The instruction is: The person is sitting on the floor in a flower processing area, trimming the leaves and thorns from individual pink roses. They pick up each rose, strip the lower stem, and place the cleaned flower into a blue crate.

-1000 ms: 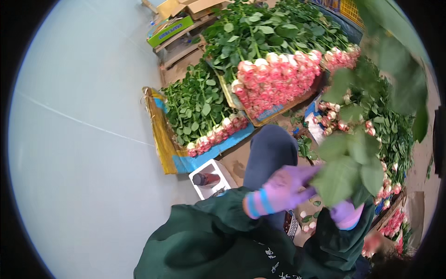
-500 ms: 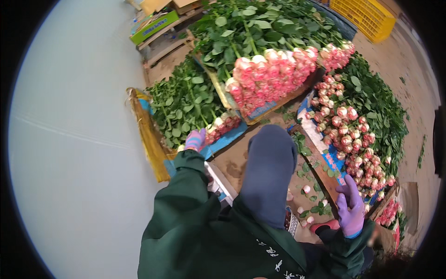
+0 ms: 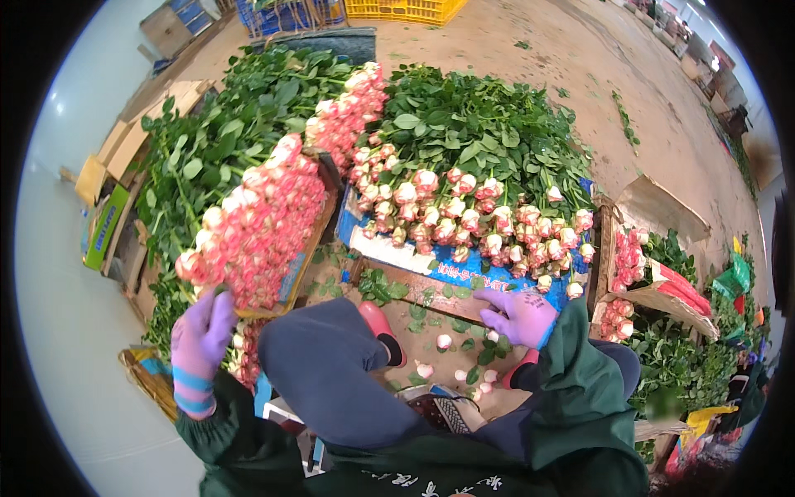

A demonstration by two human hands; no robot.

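Observation:
My left hand (image 3: 201,344), in a purple glove with a blue-striped cuff, is raised at the near edge of a big stack of pink-and-white roses (image 3: 261,219). Its fingers point up and stand somewhat apart, and I see nothing held in them. My right hand (image 3: 522,317), gloved in purple too, reaches leftward with fingers apart and empty. It hovers by the front edge of a blue-lined wooden tray (image 3: 397,253). On that tray lie several loose roses (image 3: 455,211), heads toward me and leafy stems (image 3: 476,120) pointing away.
Between my legs, fallen petals and leaves (image 3: 489,352) litter the floor. A smaller rose bunch (image 3: 246,352) lies low at the left, partly hidden by my knee. Wrapped roses (image 3: 625,257) stand at the right. A yellow crate (image 3: 406,10) and a blue crate (image 3: 286,16) sit at the back.
The view has turned to the right. My left hand has come away from the small rose bunch at the left and lifted. My right hand has moved to the front of the loose-rose tray.

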